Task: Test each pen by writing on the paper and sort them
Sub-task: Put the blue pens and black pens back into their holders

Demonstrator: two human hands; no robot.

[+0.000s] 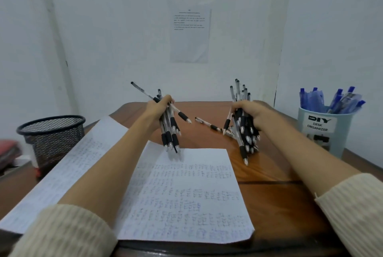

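Note:
My left hand grips a bundle of several black-grip pens, tips pointing down above the top edge of the written paper. Over the bare wood to the right, my right hand holds a larger bundle of the same pens, tips down. One loose black pen lies on the table between the hands. A second written sheet lies to the left, partly under my left forearm.
A black mesh basket stands at the left edge of the wooden table. At the right stands a pale blue desk organizer cup filled with blue pens. A printed sheet hangs on the wall.

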